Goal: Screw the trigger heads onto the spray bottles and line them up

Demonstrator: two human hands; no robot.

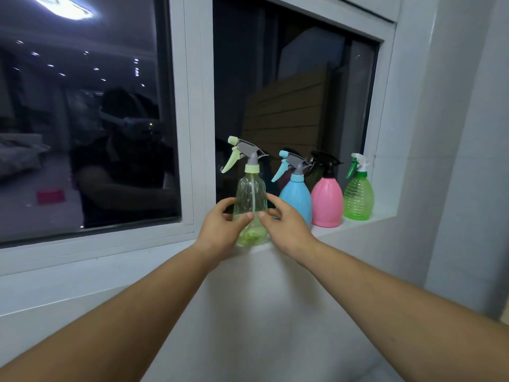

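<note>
Two bare forearms reach forward from the bottom of the view toward a white window sill (358, 226). The left hand (220, 227) and the right hand (286, 227) flank a clear pale-green bottle (251, 199) that stands upright at the near edge of the sill. The fingers (271, 201) of both hands are spread and loosely curved around the bottle's lower body; the thumb tips lie against its front, nearly meeting, but a firm grip cannot be told. This bottle wears a trigger head (242, 154) with a grey body and a pale-green lever, nozzle pointing left.

Further along the sill to the right, three more bottles stand in a row, each with a head on: a blue bottle (296, 197) just beside the right hand, then a pink bottle (327, 201) with a black head, then a green ribbed bottle (358, 198) with a white and green head. Behind them the dark window glass (91, 111) reflects a person and ceiling lights.
</note>
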